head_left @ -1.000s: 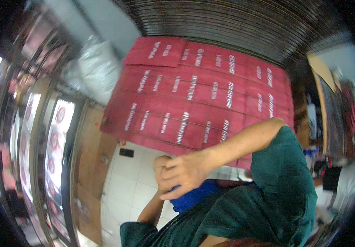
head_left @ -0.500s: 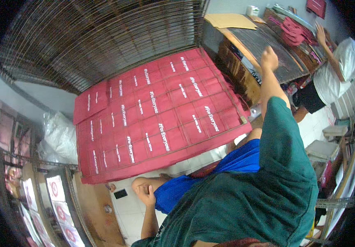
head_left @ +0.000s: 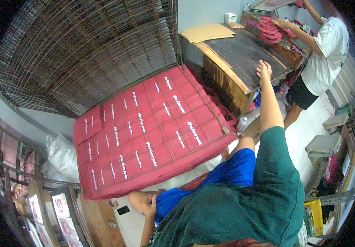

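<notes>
My right hand (head_left: pixel 263 73) is stretched out over the dark worktop (head_left: pixel 241 51), its fingers apart and nothing in it. Low in the view, my left hand (head_left: pixel 151 207) rests on my bent knee beside the blue shorts (head_left: pixel 171 201); part of its fingers is hidden, and no object shows in it. In front of me, red fabric pieces (head_left: pixel 144 119) with white print lie in rows on a wire rack. Behind them the hinged stack of wire racks (head_left: pixel 95 45) stands tilted up.
A co-worker (head_left: pixel 325 49) at the right has one hand at red cut pieces (head_left: pixel 270 35) and the other raised to a framed screen (head_left: pixel 270 4). Brown sheets (head_left: pixel 208 33) lie on the worktop. A phone (head_left: pixel 123 210) lies on the floor; plastic bags (head_left: pixel 60 158) stand left.
My right hand has opened from a closed fist. The view has shifted, so the rack appears lower and further left. The co-worker's arms have moved, and a framed screen is now raised.
</notes>
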The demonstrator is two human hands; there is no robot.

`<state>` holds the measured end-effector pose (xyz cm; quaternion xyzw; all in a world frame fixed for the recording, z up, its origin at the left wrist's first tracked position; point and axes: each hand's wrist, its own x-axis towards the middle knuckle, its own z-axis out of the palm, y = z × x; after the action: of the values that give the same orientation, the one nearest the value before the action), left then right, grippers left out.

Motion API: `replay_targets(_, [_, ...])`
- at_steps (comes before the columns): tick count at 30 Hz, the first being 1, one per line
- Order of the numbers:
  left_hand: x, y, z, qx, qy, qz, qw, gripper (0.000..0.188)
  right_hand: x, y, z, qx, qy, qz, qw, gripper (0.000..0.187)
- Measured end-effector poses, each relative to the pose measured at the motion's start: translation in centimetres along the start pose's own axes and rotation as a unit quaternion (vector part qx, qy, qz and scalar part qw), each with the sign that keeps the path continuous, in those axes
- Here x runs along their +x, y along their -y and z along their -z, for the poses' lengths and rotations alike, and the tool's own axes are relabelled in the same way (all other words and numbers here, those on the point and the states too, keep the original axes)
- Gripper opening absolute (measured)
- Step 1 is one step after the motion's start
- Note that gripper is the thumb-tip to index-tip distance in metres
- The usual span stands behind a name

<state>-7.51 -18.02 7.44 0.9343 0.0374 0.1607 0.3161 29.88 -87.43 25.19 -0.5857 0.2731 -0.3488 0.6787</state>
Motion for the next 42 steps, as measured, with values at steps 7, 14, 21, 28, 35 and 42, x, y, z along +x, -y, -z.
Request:
replay_targets(7, [1.1,-5.1,2.5,0.054,-0.006,-0.052,0.997,0.022,2.4,1.9,-0.3,0.357,0.004,-0.045,0.933,0.096])
replay_targets(14, [-1.3,1.7,-1.2,0.059,0.018,0.068,0.996,0.024,5.3,2.2,-5.0,0.344,-0.027,-0.067,0.936,0.087])
replay_targets(21, [-1.1,-0.3,-2.0,0.021,-0.018,0.082,0.996,0.017,7.1,-0.4,-6.7,-0.136,0.14,0.23,0.953,0.048])
replay_targets(28, [5.6,-12.7,-5.0,-0.27,0.109,0.005,0.957,0.023,-5.1,10.6,-9.5,-0.022,0.289,0.433,0.854,0.029])
replay_targets(35, [13.4,-21.3,-7.6,-0.796,0.386,0.309,0.35,0.098,-17.3,12.9,-12.8,0.249,0.506,0.094,0.821,0.032])
replay_targets(42, [16.8,-21.8,-6.7,-0.849,0.159,0.301,0.405,0.062,-25.4,9.8,-11.7,0.198,0.579,0.007,0.791,0.043])
